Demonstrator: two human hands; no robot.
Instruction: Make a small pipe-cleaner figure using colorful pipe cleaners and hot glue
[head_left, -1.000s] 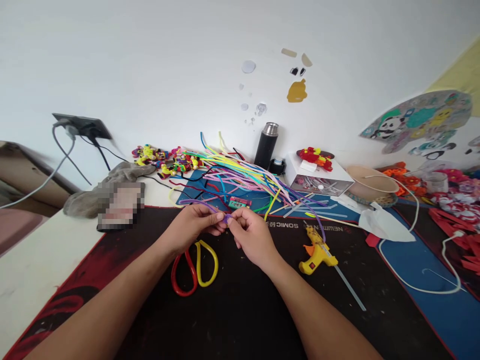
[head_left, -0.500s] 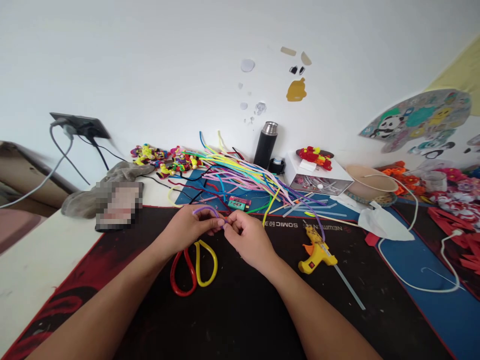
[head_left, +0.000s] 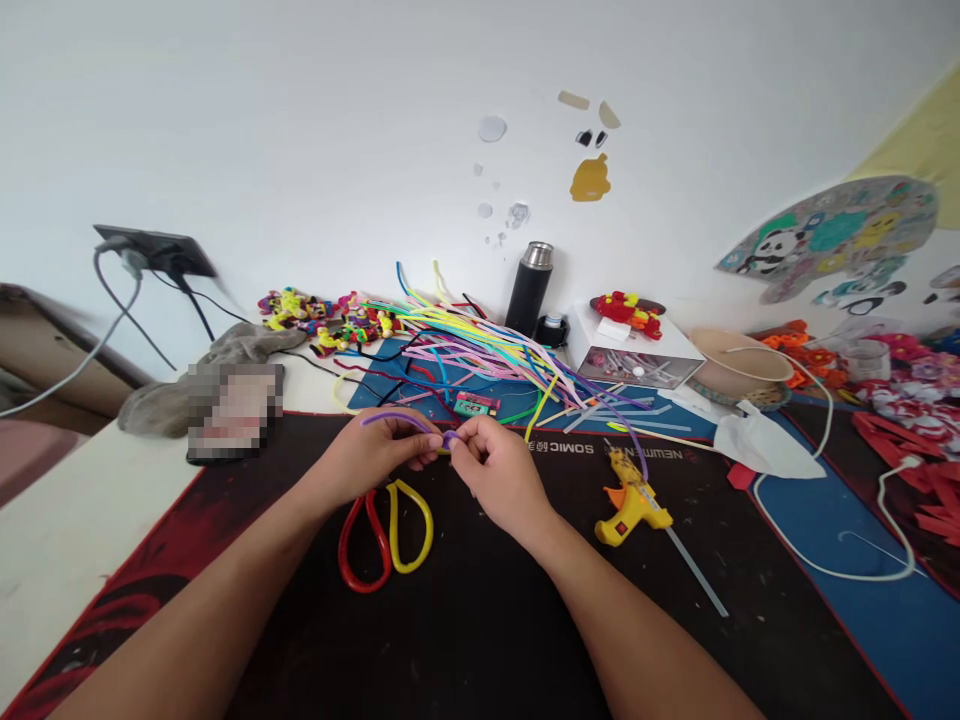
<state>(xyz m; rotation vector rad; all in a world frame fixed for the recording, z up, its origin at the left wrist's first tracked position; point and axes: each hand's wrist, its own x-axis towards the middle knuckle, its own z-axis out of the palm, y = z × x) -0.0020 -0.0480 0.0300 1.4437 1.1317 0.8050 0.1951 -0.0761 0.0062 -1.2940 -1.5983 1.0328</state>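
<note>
Your left hand (head_left: 384, 455) and right hand (head_left: 501, 475) both pinch the purple pipe cleaner (head_left: 386, 414); its free end arcs toward nine o'clock, alongside the left hand.

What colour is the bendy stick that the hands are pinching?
The bendy stick is purple. It shows best in the head view.
</note>
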